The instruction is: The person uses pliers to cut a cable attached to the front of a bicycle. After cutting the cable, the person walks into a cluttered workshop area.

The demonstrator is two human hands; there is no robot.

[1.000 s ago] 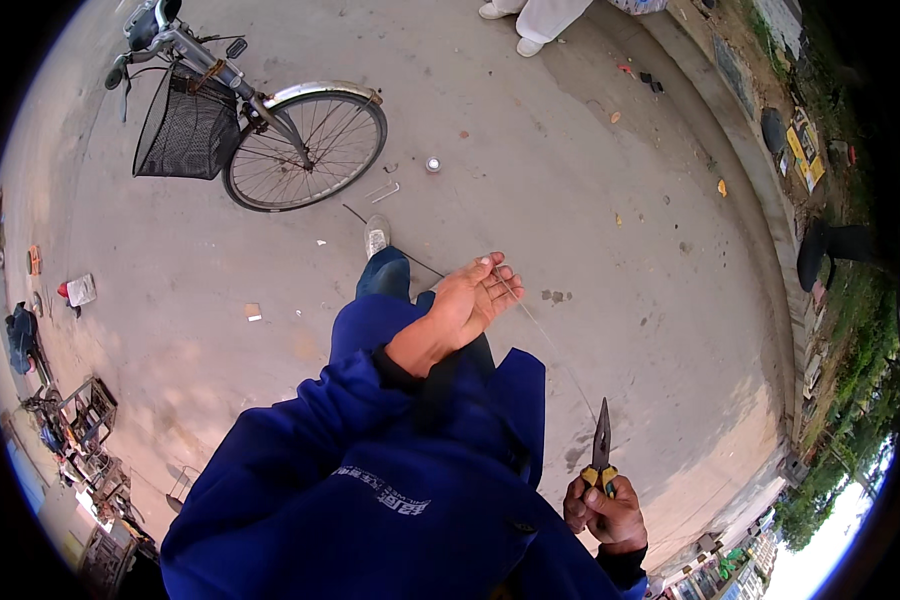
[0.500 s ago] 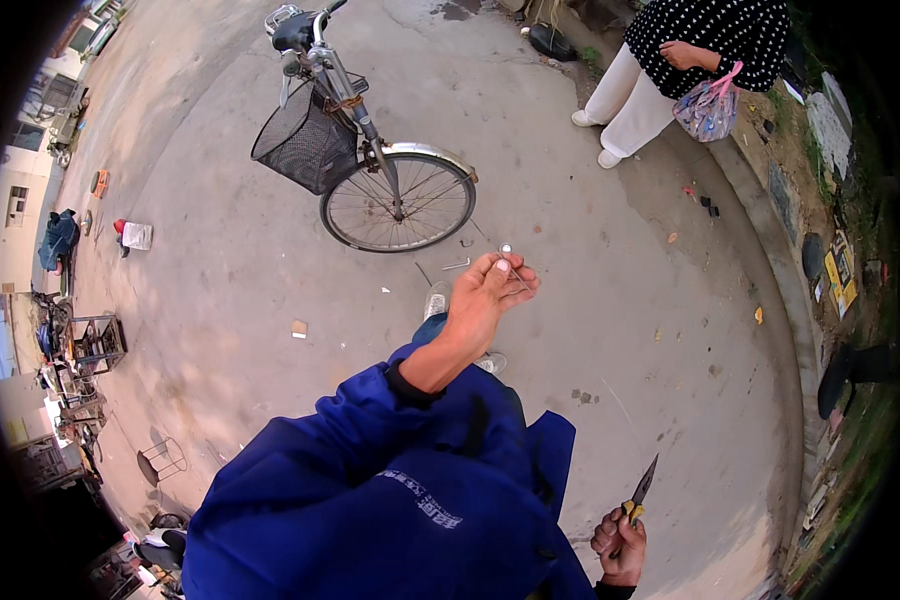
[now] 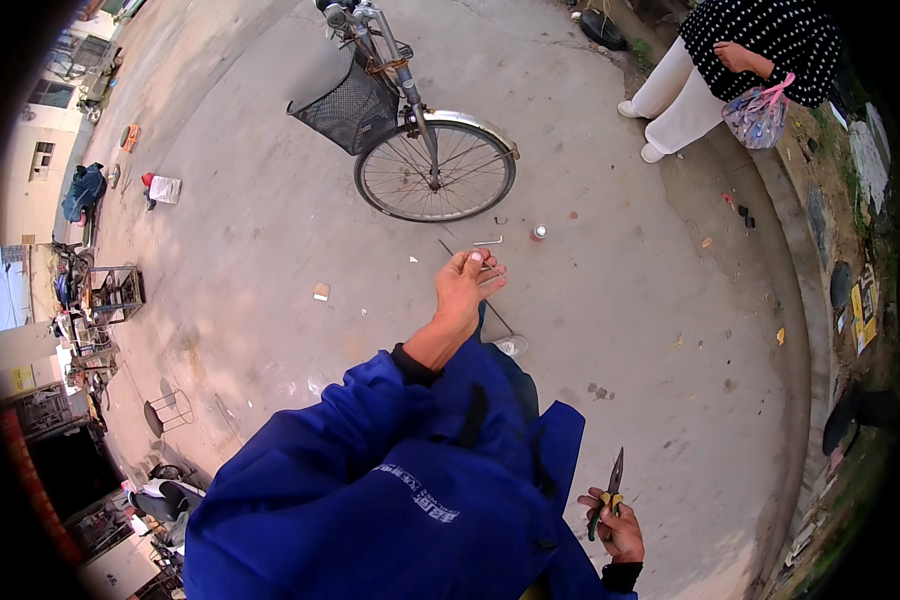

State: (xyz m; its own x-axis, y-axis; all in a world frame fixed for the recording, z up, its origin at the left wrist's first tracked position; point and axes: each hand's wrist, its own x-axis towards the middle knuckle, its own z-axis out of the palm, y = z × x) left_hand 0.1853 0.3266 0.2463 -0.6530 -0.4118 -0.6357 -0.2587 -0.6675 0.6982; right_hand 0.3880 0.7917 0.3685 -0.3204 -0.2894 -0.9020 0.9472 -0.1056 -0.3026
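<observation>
My left hand (image 3: 462, 290) is raised in front of me, thumb and forefinger pinched on a thin metal rod that is mostly hidden by the fingers. Low on the right, my right hand (image 3: 622, 532) grips long-nose pliers (image 3: 616, 480) with yellow and dark handles, the jaws pointing up and together. Beyond the left hand lie an L-shaped metal rod (image 3: 490, 241) and a small bottle with a white cap (image 3: 539, 233). A long dark rod (image 3: 500, 319) on the ground passes behind the left hand.
A bicycle (image 3: 435, 165) with a black mesh basket (image 3: 355, 115) stands ahead. At the far right a person (image 3: 755, 60) holds a plastic bag (image 3: 760, 113) near the curb. A metal stand (image 3: 117, 290) and a stool (image 3: 165, 412) are at the left.
The view has shifted, so the bicycle and person sit higher and further right. My left hand has drawn slightly back toward me; the right hand has turned the pliers more upright.
</observation>
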